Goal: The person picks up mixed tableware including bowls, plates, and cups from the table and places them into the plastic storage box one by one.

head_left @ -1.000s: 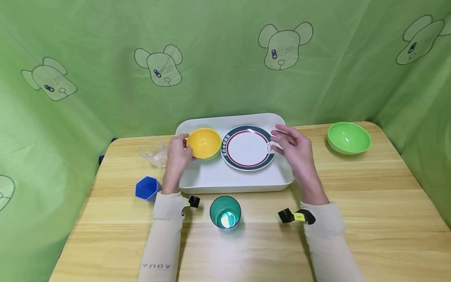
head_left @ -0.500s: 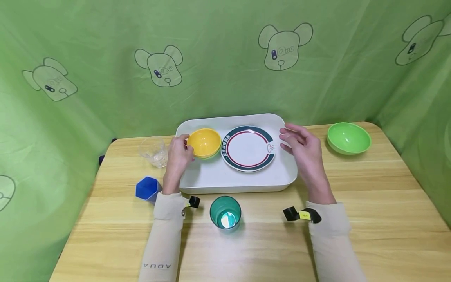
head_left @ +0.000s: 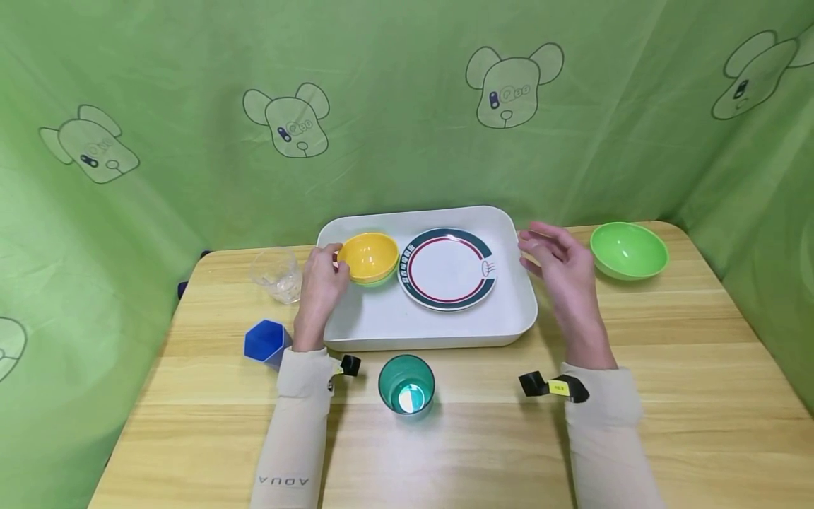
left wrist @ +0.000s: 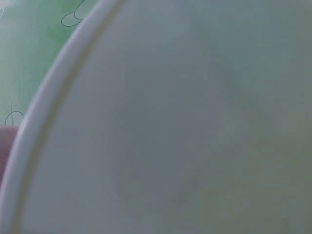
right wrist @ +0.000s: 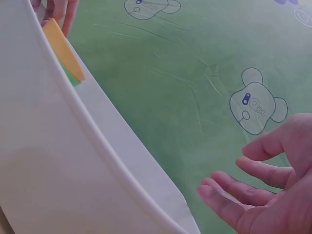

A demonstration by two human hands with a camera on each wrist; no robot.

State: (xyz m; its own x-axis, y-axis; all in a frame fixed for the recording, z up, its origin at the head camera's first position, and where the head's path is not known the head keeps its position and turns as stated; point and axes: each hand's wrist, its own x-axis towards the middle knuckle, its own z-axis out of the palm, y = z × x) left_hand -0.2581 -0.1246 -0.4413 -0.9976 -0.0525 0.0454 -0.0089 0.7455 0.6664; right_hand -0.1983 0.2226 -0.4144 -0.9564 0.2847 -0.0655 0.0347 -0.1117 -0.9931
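Inside the white tray, toward its left end, what do you see?

A yellow bowl, with the edge of a lower green bowl showing right under it. Whether the two touch, I can't tell.

And the left hand?

It reaches over the tray's left wall, its grip clamped on the left edge of the yellow bowl. The left wrist view is mostly blur.

How about the right hand?

Just outside the tray's right end, toward the back, with its grip apart and the fingers loosely bent. The right wrist view shows its fingertips clear of the tray wall.

What else does the tray hold?

A white plate, banded in dark green and ringed in red, lying just right of the bowls.

And around it on the bench?

Left of the tray, a clear glass; left of its front corner, a blue six-sided cup; just in front, a teal glass; well off to its right, a bright green bowl. Behind the tray hangs a green curtain printed with bear heads.
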